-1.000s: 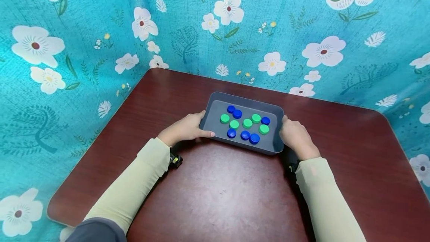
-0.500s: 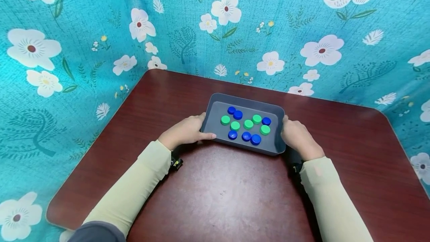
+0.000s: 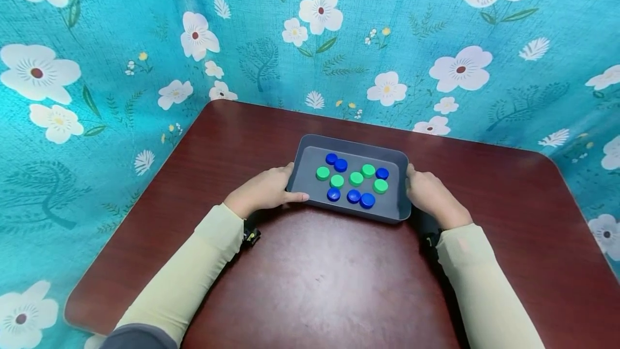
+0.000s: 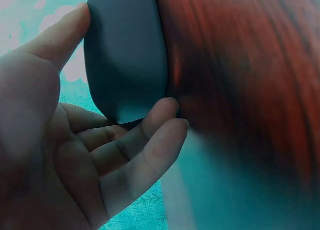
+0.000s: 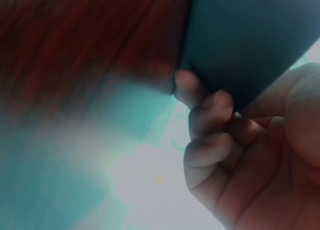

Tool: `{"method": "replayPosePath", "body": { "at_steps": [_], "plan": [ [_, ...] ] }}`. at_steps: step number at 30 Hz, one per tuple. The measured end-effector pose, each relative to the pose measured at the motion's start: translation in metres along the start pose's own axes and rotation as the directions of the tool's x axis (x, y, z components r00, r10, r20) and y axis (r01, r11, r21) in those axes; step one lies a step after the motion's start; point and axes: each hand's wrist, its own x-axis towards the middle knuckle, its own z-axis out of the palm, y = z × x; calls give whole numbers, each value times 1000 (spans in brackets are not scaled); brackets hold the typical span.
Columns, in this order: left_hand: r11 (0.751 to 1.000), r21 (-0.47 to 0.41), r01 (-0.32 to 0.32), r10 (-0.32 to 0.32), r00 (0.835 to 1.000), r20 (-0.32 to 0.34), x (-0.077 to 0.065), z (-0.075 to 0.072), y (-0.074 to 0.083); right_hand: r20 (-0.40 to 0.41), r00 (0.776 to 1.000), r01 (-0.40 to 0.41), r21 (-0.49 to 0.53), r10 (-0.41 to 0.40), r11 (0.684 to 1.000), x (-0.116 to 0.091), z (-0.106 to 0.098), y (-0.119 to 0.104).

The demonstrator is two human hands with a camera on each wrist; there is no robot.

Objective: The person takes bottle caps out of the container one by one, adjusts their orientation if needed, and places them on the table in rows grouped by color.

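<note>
A dark grey rectangular tray (image 3: 358, 147) sits in the middle of the head view with several blue round caps (image 3: 333, 194) and several green round caps (image 3: 356, 179) lying on its floor. My left hand (image 3: 261, 193) grips its left end, the thumb over the near rim. At the opposite end, my right hand (image 3: 431, 195) holds the right wall. The left wrist view shows the thumb at the rim of the tray (image 4: 127, 50) and fingertips by its base. In the right wrist view, curled fingers (image 5: 212, 108) meet the tray's lower edge.
The tray is over a dark red-brown wooden table (image 3: 310, 273) with rounded corners. A turquoise curtain (image 3: 271, 9) with white flowers hangs behind the table and along its left side. A black wrist device (image 3: 250, 235) shows below the left sleeve.
The head view has shifted slightly. Both hands keep their hold on the tray, and the caps lie in the same arrangement.
</note>
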Motion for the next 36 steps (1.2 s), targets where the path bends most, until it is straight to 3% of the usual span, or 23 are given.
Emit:
{"method": "replayPosePath", "body": {
  "at_steps": [8, 14, 18, 23, 27, 32, 36],
  "plan": [
    [1000, -15, -24, 24, 999, -24, -3, -1, -2, -10, 1000, 6, 0, -6, 1000, 2, -1, -2],
    [999, -40, -27, 28, 1000, 11, 1, -9, -1, -3, 1000, -8, 51, 8, 999, 2, -4, 0],
    [999, -49, -18, 19, 1000, 19, 17, -15, -2, -1, 1000, -19, 45, 19, 999, 2, -4, 3],
    [1000, 2, -20, 20, 1000, -14, 45, -22, -16, 1, 1000, 1, 65, -1, 998, 2, 2, 6],
    [997, -80, -9, 8, 1000, -7, 68, -28, -29, 7, 1000, -4, 109, 3, 994, 2, 4, 9],
    [962, -271, 38, -33, 999, 23, 88, -31, -40, 39, 999, -27, 124, 22, 992, 3, 5, 10],
    [880, -470, 70, -57, 997, 42, 101, -29, -43, 48, 998, -38, 122, 33, 992, 1, 2, 12]
  ]
}}
